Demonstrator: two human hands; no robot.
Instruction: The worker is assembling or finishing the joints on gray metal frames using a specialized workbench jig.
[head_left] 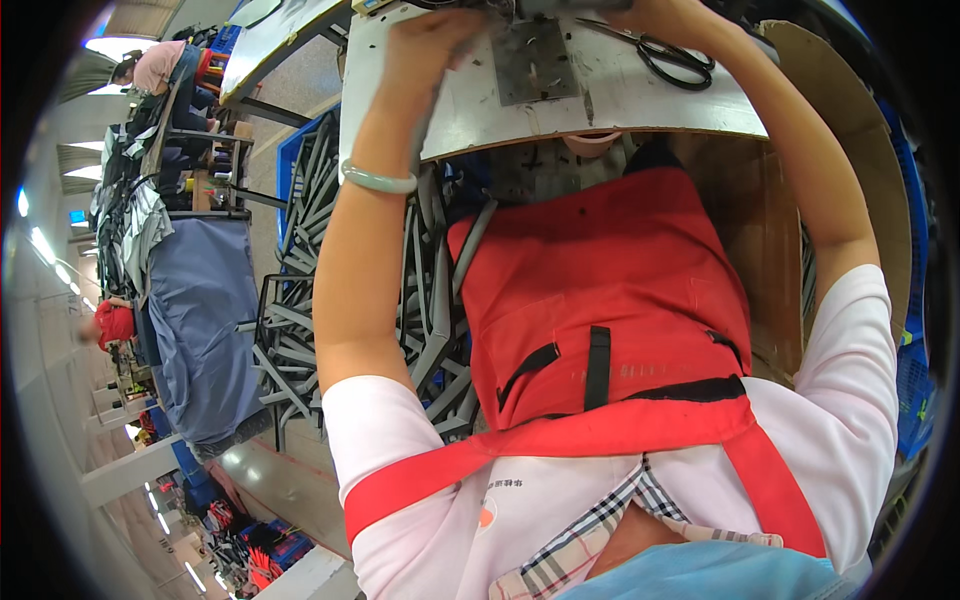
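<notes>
At the top edge, my left hand [440, 40] is over the pale worktable [460, 118], its fingers smeared by motion. A dark grey strip [424, 125] runs down beside that wrist; whether the fingers hold it I cannot tell. My right hand [665, 18] reaches to the far side of the table, its fingers mostly cut off by the frame edge and dark machine parts [545, 8] between the hands. Below them lies a grey metal plate [535, 70] set in the tabletop. Black-handled scissors [675, 62] rest near my right hand.
Many grey strips [300, 330] are heaped at my left, some in a blue crate [290, 160]. A large cardboard box [850, 110] stands at my right, with blue crates [915, 380] beyond. A red apron [600, 260] covers my lap. Co-workers [165, 68] sit farther left.
</notes>
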